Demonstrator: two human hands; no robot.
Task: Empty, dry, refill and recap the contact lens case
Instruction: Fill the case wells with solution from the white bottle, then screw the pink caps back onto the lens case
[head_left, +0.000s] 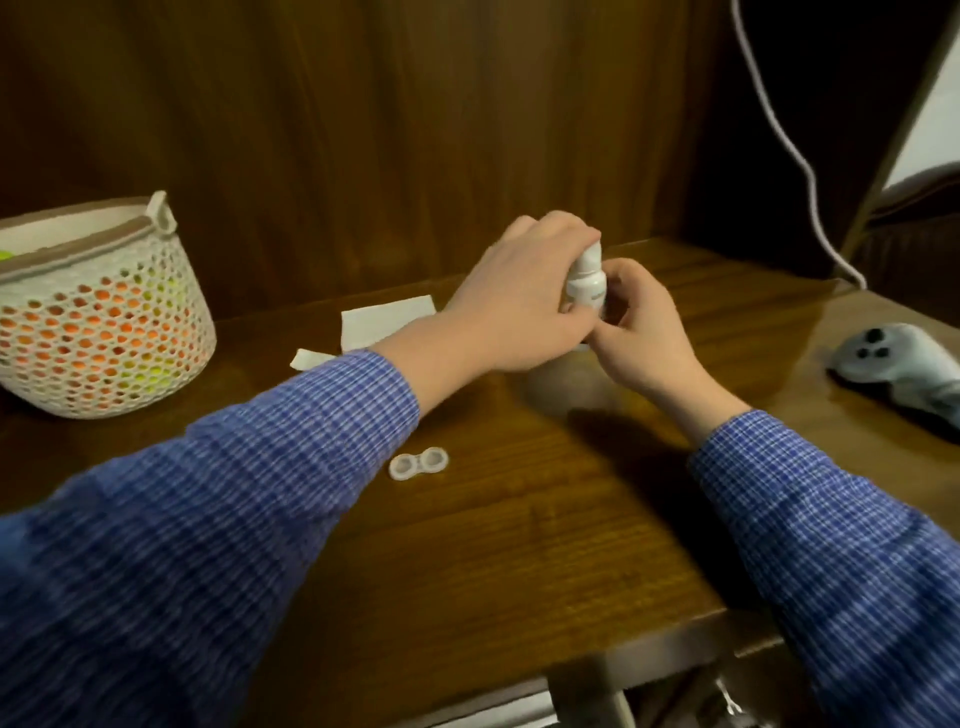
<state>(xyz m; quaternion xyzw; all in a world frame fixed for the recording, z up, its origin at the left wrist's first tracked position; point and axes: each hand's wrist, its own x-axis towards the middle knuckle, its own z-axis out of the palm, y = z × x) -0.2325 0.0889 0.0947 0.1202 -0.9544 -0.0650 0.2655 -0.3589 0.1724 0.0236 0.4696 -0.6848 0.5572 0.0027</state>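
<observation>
A small white solution bottle (586, 283) stands upright between my two hands near the back of the wooden table (519, 545). My left hand (519, 301) wraps over its top and upper body. My right hand (639, 322) grips the lower body from the right. The clear contact lens case (418, 464) lies open on the table nearer to me, apart from both hands, with no caps on its two wells. A white tissue (384, 322) lies behind my left wrist, partly hidden by it.
A white perforated basket (98, 322) with orange and yellow contents sits at the left. A grey controller (904, 364) lies at the right edge. A white cable (795, 156) hangs down the dark wooden back panel.
</observation>
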